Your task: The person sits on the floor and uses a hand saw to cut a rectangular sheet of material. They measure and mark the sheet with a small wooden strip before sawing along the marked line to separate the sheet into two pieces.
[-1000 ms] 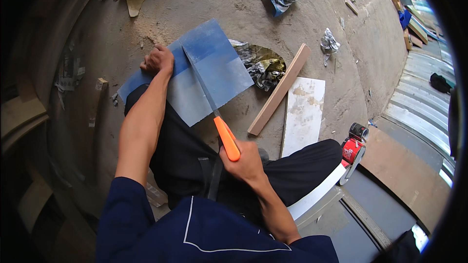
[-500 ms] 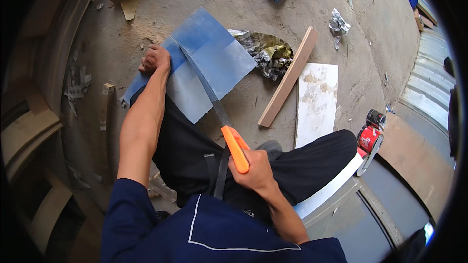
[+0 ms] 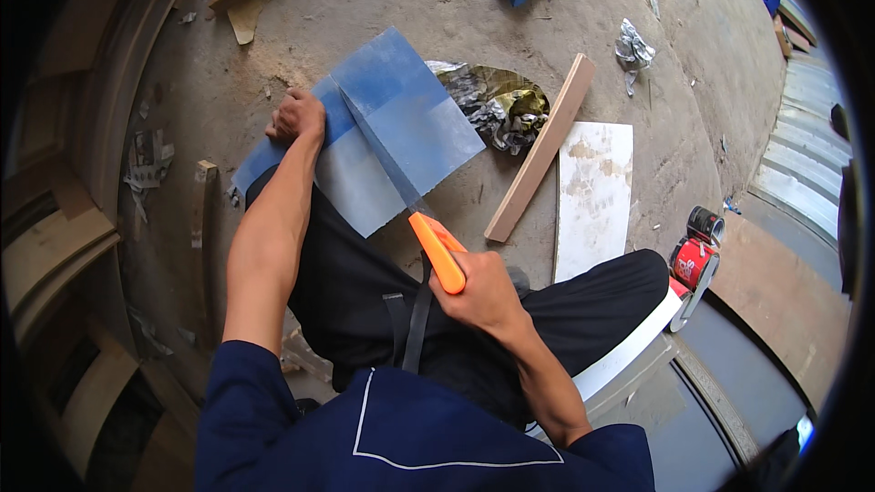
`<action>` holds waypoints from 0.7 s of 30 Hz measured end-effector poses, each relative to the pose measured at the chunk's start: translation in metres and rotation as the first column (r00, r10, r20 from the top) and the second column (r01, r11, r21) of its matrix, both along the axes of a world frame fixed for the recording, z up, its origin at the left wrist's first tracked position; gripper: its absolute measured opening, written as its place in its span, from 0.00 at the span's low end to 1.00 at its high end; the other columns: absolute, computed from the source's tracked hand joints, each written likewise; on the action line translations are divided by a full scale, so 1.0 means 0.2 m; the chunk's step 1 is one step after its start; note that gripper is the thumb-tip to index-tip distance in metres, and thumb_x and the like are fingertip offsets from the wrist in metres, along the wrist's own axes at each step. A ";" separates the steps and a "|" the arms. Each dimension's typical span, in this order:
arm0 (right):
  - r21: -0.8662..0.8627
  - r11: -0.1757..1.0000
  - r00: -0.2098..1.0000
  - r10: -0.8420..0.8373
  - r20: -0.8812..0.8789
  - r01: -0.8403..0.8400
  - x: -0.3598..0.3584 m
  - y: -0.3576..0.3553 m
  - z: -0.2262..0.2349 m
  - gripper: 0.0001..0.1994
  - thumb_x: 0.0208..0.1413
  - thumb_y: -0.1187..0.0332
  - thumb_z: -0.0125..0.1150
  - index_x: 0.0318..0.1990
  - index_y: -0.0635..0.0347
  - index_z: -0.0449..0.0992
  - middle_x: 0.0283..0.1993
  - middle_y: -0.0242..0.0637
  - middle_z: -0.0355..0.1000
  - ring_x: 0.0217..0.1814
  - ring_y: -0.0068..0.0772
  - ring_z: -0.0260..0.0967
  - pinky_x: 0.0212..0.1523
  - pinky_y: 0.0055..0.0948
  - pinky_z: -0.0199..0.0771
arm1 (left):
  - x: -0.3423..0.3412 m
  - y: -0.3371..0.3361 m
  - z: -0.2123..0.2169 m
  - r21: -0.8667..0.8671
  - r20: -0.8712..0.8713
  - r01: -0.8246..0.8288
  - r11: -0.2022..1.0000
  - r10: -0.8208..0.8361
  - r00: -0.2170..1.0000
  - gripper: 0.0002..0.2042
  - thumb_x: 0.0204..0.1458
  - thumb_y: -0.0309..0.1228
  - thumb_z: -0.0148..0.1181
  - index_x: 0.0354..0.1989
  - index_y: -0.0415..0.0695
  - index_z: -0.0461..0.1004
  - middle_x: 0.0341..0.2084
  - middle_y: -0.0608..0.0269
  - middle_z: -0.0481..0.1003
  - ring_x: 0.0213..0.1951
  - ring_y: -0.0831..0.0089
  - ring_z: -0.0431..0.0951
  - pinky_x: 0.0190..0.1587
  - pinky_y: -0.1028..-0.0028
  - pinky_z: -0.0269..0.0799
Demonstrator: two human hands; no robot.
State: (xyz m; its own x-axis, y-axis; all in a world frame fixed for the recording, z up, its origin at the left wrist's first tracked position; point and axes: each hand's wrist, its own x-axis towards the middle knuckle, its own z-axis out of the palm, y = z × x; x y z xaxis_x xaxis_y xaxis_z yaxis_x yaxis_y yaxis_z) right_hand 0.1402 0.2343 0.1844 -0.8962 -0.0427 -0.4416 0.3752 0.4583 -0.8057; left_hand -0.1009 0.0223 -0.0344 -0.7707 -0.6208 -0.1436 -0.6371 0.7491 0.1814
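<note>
My right hand [image 3: 483, 292] is wrapped around the orange handle [image 3: 437, 252] of a handsaw, fingers folded tight. Its blade [image 3: 381, 151] lies along the blue-painted board [image 3: 427, 102], which slopes across my left thigh, above the concrete floor [image 3: 583, 18]. My left hand [image 3: 297, 116] bears down near the board's far edge with the fingers bent in; I cannot tell whether they clasp that edge or only press on it.

As I judge it, the cut is well along: the blade stretches from the near edge almost to the far one, and the part on my right seems to sit apart from the part on my left along most of that line. Neither part has come away yet, so a little at the far end is probably uncut; the blade hides how much. The wooden strip [image 3: 540, 148] and white board [image 3: 592, 205] lie beyond, to the right, untouched.
</note>
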 end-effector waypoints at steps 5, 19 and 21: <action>0.000 0.999 0.999 -0.035 0.011 0.035 0.02 -0.04 0.05 0.09 0.45 0.70 0.62 0.22 0.65 0.71 0.18 0.49 0.68 0.20 0.54 0.67 0.24 0.40 0.67 | 0.00 -0.01 0.02 0.005 0.039 0.052 0.999 -0.052 0.998 0.25 0.60 0.44 0.35 0.32 0.44 0.82 0.38 0.54 0.80 0.49 0.63 0.74 0.58 0.61 0.52; 0.028 1.000 0.998 0.016 -0.060 -0.015 0.12 -0.06 0.16 0.08 0.48 0.72 0.61 0.23 0.66 0.71 0.16 0.44 0.66 0.14 0.43 0.64 0.20 0.34 0.63 | 0.03 -0.06 -0.01 -0.003 -0.048 0.103 0.995 -0.103 0.994 0.25 0.60 0.43 0.35 0.30 0.43 0.81 0.35 0.57 0.80 0.47 0.65 0.74 0.57 0.62 0.52; 0.056 0.998 0.999 -0.036 0.005 0.035 0.04 -0.06 -0.01 0.09 0.48 0.70 0.61 0.23 0.67 0.71 0.15 0.43 0.65 0.15 0.34 0.64 0.21 0.33 0.63 | 0.04 -0.03 -0.04 -0.027 -0.094 0.122 0.992 -0.124 0.988 0.25 0.60 0.42 0.36 0.27 0.44 0.81 0.33 0.58 0.80 0.45 0.65 0.74 0.56 0.63 0.52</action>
